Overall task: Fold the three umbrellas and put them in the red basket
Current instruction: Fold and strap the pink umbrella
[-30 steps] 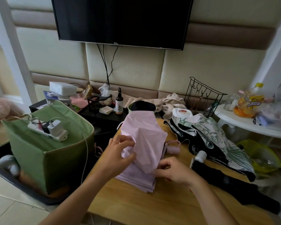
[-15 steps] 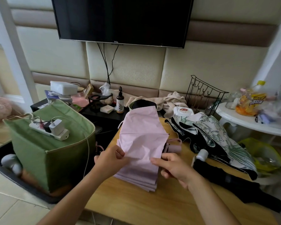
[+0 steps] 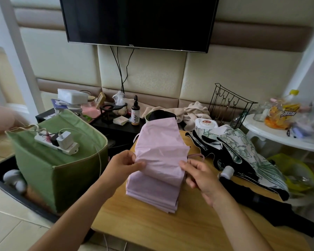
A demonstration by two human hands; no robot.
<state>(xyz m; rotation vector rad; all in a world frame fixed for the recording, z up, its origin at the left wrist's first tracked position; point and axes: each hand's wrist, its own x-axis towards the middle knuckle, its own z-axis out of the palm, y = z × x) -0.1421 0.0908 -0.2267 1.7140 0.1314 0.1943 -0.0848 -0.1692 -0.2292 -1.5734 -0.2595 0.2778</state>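
Up close, a light wooden table (image 3: 152, 227) fills the lower middle of the view, and the pink umbrella (image 3: 158, 169) lies on it with its canopy gathered in flat pleats. The left hand (image 3: 122, 163) pinches the left edge of a raised fold between thumb and fingers; the right hand (image 3: 201, 175) holds the right edge, fingers loosely curled around the fabric. Just right of it lies the leaf-print umbrella (image 3: 243, 151), black inside, spread loose, and beside that the black umbrella (image 3: 265, 205) stretches toward the table's right corner. No red basket can be made out. Left of the table stands a green fabric bin (image 3: 49, 171) with a white power strip (image 3: 58, 144) resting on its top. Behind are a dark low shelf with a brown spray bottle (image 3: 135, 113), a black wire rack (image 3: 228, 104) and a padded beige wall with a television (image 3: 138, 22). At right, a white round table (image 3: 279, 136) carries bottles.
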